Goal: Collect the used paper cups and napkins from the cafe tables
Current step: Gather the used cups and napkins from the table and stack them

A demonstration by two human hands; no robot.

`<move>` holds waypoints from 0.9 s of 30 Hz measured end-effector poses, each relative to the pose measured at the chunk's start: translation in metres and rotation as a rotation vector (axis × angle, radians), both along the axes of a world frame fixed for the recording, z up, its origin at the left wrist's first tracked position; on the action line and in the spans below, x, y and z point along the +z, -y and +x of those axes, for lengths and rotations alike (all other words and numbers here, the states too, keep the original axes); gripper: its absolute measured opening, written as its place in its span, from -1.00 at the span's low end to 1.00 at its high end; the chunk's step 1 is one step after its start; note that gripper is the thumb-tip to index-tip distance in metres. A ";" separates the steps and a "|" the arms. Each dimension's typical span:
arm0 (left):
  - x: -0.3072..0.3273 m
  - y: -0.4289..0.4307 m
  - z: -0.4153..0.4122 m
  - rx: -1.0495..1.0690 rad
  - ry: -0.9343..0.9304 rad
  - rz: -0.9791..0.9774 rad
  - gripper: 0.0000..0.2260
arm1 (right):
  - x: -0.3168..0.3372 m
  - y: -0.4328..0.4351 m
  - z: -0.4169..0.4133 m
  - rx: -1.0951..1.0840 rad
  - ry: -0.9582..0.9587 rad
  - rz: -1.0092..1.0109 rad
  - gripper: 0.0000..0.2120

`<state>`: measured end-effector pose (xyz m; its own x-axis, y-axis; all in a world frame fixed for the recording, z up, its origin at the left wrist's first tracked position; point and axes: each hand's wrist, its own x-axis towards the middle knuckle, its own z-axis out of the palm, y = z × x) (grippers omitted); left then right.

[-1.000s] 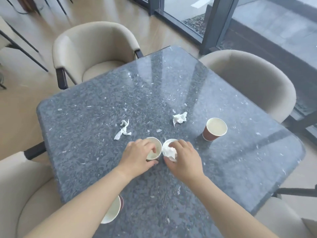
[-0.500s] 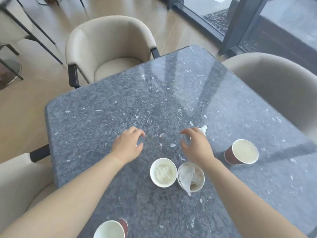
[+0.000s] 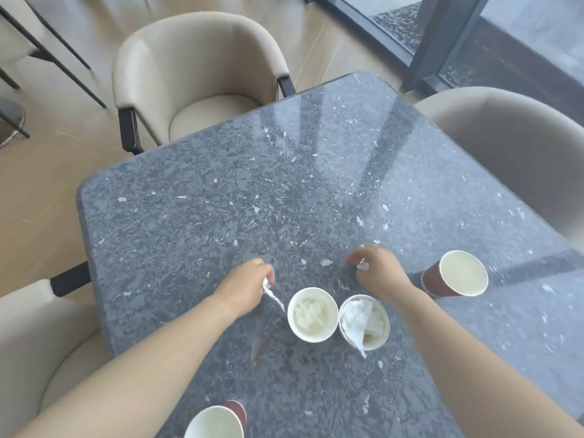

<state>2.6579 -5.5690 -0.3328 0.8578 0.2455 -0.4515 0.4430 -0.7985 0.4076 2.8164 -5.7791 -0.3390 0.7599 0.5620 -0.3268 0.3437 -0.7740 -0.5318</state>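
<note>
left hand [image 3: 245,287] fingers pinched shut on a twisted napkin [image 3: 274,298], its tail trailing toward the cup [image 3: 312,314] just right of them. right hand [image 3: 380,273] closed on a second napkin [image 3: 362,265] (mostly hidden). step: gathering napkins; next, presumably, dropping each into the two stuffed cups below the fingers.

two upright white cups [image 3: 312,314] [image 3: 364,322] touching, stuffed with crumpled napkins; two red cups [image 3: 455,274] [image 3: 218,420] stand apart, unfilled.
</note>
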 end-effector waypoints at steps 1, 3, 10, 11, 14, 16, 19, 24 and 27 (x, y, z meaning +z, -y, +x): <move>0.007 0.005 -0.002 0.017 0.040 -0.025 -0.75 | 0.008 0.004 -0.004 -0.028 0.012 0.049 -0.72; 0.025 0.018 -0.003 0.072 0.169 -0.085 -0.75 | 0.029 0.013 -0.014 -0.075 0.062 0.139 -0.71; 0.087 0.071 -0.018 0.103 0.513 -0.265 -0.75 | 0.093 0.048 -0.086 -0.113 0.096 0.538 -0.65; 0.089 0.077 -0.020 0.045 0.482 -0.245 -0.70 | 0.095 0.052 -0.096 -0.112 0.100 0.558 -0.65; 0.082 0.086 -0.031 -0.245 0.266 -0.029 -0.58 | 0.090 0.059 -0.118 -0.096 0.118 0.548 -0.66; 0.080 0.087 -0.041 -0.331 0.207 0.045 -0.58 | 0.085 0.060 -0.125 -0.049 0.142 0.464 -0.75; 0.082 0.089 -0.054 -0.294 0.267 0.039 -0.61 | 0.083 0.062 -0.131 -0.005 0.166 0.349 -0.81; 0.086 0.081 -0.073 -0.269 0.217 0.080 -0.70 | 0.089 0.070 -0.141 -0.050 0.187 0.352 -0.76; 0.090 0.074 -0.090 -0.245 0.212 0.086 -0.72 | 0.088 0.074 -0.150 -0.031 0.193 0.326 -0.78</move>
